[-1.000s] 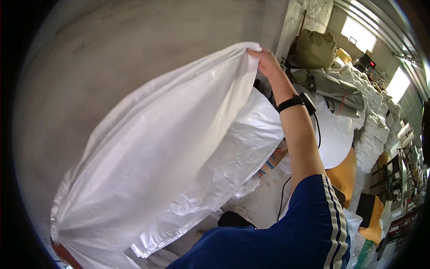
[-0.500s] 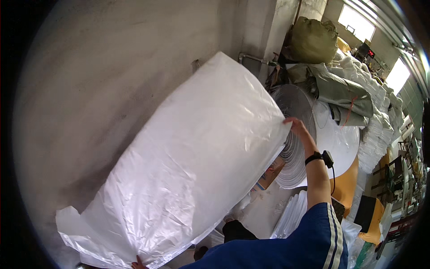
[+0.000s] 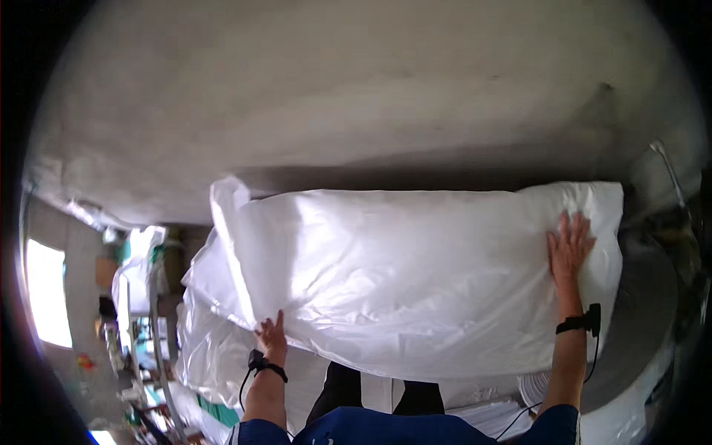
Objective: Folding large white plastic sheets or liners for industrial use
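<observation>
A large white plastic sheet (image 3: 415,259) is spread wide before me along the wall, wrinkled across its front half. My right hand (image 3: 569,248) lies flat on its right end with the fingers spread. At the sheet's near left edge my left hand (image 3: 272,337) has its fingers closed on the plastic, and creases run out from there. The sheet's left end stands up in a fold (image 3: 231,222). What lies under the sheet is hidden. Black straps with small devices and cables are on both wrists.
A bare grey wall (image 3: 371,96) rises behind the sheet. To the right stands a big roll of material (image 3: 638,319), partly covered, with a pipe (image 3: 670,174) beyond it. Crumpled clear plastic (image 3: 215,348) lies at the left, near cluttered shelving (image 3: 152,334) and a bright window (image 3: 48,293).
My view has swung left and now faces the wall squarely. My right hand has gone from holding the sheet's corner to lying flat on top. The sheet now lies lower and level.
</observation>
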Demonstrator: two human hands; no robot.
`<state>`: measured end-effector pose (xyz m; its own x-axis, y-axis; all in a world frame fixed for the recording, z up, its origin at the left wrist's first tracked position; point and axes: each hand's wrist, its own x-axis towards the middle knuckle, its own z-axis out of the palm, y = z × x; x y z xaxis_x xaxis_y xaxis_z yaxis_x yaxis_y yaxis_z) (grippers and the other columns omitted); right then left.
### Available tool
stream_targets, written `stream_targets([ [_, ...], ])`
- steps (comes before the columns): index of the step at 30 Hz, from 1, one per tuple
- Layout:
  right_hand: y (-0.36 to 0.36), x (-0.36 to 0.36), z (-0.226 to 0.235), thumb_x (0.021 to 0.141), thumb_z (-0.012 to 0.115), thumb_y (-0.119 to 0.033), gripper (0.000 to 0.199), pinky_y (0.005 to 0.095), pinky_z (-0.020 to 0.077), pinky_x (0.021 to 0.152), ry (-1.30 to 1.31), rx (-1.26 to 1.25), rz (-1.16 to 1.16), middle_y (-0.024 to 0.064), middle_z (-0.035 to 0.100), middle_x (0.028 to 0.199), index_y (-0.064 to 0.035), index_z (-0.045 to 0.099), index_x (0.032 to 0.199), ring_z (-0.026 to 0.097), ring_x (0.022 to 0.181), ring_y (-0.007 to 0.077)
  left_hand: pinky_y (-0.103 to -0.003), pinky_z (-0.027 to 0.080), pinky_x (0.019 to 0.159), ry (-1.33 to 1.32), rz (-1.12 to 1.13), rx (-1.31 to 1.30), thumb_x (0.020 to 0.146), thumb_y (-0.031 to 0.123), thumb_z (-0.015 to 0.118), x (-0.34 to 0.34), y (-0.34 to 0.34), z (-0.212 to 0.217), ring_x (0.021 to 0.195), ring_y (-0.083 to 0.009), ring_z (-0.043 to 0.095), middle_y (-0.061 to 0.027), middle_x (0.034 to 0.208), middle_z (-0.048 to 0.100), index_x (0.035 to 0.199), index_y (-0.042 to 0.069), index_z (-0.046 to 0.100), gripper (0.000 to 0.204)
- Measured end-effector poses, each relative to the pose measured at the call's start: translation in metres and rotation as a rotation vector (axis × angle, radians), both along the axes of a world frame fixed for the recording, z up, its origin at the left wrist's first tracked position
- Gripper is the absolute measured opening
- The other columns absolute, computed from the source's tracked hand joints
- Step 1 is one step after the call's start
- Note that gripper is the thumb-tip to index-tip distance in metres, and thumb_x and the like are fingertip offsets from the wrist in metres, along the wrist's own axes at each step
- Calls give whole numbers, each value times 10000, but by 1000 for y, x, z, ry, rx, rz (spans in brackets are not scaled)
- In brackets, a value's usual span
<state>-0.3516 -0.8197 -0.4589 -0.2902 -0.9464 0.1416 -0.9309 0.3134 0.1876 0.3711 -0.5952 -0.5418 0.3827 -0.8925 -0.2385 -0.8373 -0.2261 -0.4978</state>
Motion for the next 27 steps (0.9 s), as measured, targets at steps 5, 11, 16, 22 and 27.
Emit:
stream_targets([
  [5, -30, 40, -83, 933, 425, -457, 599, 656, 148, 1046, -51, 432, 20, 105, 192, 1513, -199, 263, 1448, 106, 1403, 350, -516, 358, 858, 111, 83, -48, 841, 127, 494, -17, 0, 13, 1003, -282, 509, -76, 1052, 538, 1350, 320, 428, 549],
  [11, -46, 47, -80, 924, 458, -388, 605, 660, 256, 1001, -158, 605, -111, 137, 183, 1509, -173, 246, 1449, 175, 1376, 375, -504, 361, 888, 295, 92, -86, 813, 104, 504, -25, 20, 0, 1067, -290, 501, -100, 1136, 524, 1380, 248, 393, 595],
  [16, -40, 18, -51, 939, 459, -288, 563, 570, 287, 1042, -299, 453, -227, 183, 282, 1460, -116, 260, 1437, 295, 1331, 370, -496, 356, 942, 617, 120, -27, 771, 100, 528, -14, 20, 31, 1173, -280, 462, -82, 1257, 492, 1337, 209, 447, 582],
  [22, 70, 190, 38, 870, 586, -214, 537, 484, 252, 1067, -324, 7, 679, 188, 379, 1405, -20, 414, 1341, 332, 1313, 365, -443, 449, 868, 799, 648, -706, 877, 305, 549, 112, -18, 65, 976, -374, 570, -115, 1041, 622, 1144, 102, 597, 339],
  [27, 182, 338, 25, 807, 595, -495, 556, 657, 223, 1002, -324, 524, 1010, 196, 414, 1354, -154, 544, 1243, 343, 1287, 396, -399, 369, 1011, 1057, 498, -994, 849, 430, 602, 270, -124, 65, 1233, -339, 444, -166, 1322, 486, 1332, 30, 418, 654],
])
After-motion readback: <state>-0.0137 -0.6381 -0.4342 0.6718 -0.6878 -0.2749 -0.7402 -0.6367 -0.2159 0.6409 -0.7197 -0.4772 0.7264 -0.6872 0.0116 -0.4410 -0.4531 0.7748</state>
